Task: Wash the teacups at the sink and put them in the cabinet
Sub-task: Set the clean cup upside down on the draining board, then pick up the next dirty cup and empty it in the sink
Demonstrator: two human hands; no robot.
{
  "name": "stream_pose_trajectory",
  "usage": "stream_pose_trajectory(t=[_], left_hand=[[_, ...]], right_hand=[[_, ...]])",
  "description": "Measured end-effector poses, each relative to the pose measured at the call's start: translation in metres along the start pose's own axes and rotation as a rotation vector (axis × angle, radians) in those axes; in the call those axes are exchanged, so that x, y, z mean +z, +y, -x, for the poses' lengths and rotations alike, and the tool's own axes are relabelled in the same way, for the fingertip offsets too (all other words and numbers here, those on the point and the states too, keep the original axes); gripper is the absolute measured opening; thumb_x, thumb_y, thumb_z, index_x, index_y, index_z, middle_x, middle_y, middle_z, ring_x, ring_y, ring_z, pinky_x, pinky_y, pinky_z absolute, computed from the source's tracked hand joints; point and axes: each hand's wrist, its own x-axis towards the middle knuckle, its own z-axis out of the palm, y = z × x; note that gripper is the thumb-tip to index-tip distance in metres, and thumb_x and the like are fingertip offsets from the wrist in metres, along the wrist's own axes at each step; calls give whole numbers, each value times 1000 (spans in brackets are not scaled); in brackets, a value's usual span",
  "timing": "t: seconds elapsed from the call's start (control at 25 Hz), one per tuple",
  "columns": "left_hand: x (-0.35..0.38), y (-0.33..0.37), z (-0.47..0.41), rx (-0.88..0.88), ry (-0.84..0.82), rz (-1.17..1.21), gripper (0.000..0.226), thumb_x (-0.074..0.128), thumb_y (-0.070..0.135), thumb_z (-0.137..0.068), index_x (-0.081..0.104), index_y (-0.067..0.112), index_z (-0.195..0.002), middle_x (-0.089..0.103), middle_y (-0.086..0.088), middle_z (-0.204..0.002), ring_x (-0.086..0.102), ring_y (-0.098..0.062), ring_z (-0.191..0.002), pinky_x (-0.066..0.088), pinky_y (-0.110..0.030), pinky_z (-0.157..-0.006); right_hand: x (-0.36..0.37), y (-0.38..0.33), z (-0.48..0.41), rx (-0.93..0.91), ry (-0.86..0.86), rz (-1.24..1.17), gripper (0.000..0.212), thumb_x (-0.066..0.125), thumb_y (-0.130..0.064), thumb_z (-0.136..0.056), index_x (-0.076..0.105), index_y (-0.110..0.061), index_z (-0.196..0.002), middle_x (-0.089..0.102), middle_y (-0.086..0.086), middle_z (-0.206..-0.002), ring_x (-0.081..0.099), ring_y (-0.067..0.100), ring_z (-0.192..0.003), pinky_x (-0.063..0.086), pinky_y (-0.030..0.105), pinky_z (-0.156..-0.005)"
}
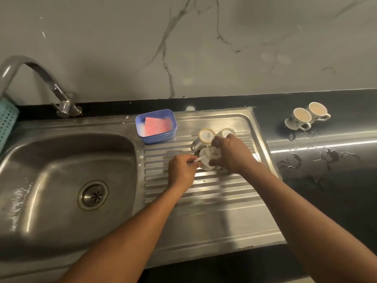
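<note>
Three white cups sit upside down in a tight cluster mid-drainboard: front cup, rear cup, and third cup, partly behind the right hand. The left hand pinches the front cup's handle; the right hand's thumb and fingers curl round its base. It bears a dark side pattern and a printed base mark. Bare ribbed steel lies nearer the person. The basin is left, a tub with a sponge behind-left, a raised rim right. Two more cups sit well apart on the wet counter.
</note>
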Motion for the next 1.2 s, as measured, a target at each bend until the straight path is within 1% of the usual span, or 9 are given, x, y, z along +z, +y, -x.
stream_pose_trajectory(t=[0.24,0.4,0.48,0.56,0.72,0.8,0.92,1.08,1.2], left_hand=[[5,-3,5,-8,-73,-43,11,81,15,-82,82,24,-89,76,8,-78,69,-15,-75,59,-39,-71],[3,-7,3,35,-125,-119,17,73,11,-87,80,23,-97,76,4,-88,69,-20,-86,59,-41,-79],[1,-7,8,118,-109,-189,24,67,9,-88,75,17,-108,74,-3,-105,66,-26,-101,56,-43,-87],[-4,-5,20,226,-17,-288,25,66,12,-86,68,13,-111,66,-6,-114,58,-27,-108,52,-43,-88],[-10,-8,50,574,115,-491,5,66,18,-88,63,14,-91,64,-7,-96,57,-30,-90,51,-43,-73],[-7,-5,66,721,68,-544,8,70,17,-88,65,15,-82,65,-5,-85,59,-29,-81,50,-41,-69],[3,6,83,809,-33,-603,15,80,18,-81,67,16,-74,66,-3,-74,61,-26,-74,51,-38,-65],[40,37,90,908,-144,-606,18,81,25,-82,67,16,-75,66,-4,-75,62,-25,-73,53,-38,-63],[78,65,85,991,-136,-584,15,76,26,-84,67,16,-80,65,-3,-78,62,-24,-75,52,-38,-66]], right_hand=[[2,0,0,-18,-3,52,65,86,-39,-73,58,-22,-129,60,16,-118,64,33,-96,54,37,-81],[10,-2,9,-36,43,78,67,82,-35,-79,51,-19,-136,63,12,-127,56,31,-113,49,38,-89],[17,-4,19,-22,113,61,72,82,-35,-78,47,-18,-138,59,8,-136,52,28,-118,46,39,-94],[28,-7,34,3,242,-1,67,80,-36,-79,50,-16,-135,57,6,-136,52,26,-116,45,38,-95],[52,-13,84,59,417,-52,47,73,-26,-84,57,-11,-126,60,7,-125,54,26,-108,51,40,-93],[63,-12,113,112,386,-61,43,69,-21,-87,58,-12,-128,60,7,-128,55,26,-112,51,39,-97],[75,1,140,160,341,-68,38,63,-21,-93,60,-14,-130,58,6,-133,54,25,-120,48,37,-102],[67,40,156,220,369,-62,34,58,-25,-96,59,-15,-129,56,2,-134,51,21,-125,43,33,-105],[57,79,152,254,413,-93,31,60,-23,-93,61,-15,-123,57,2,-128,52,24,-118,49,39,-98]])
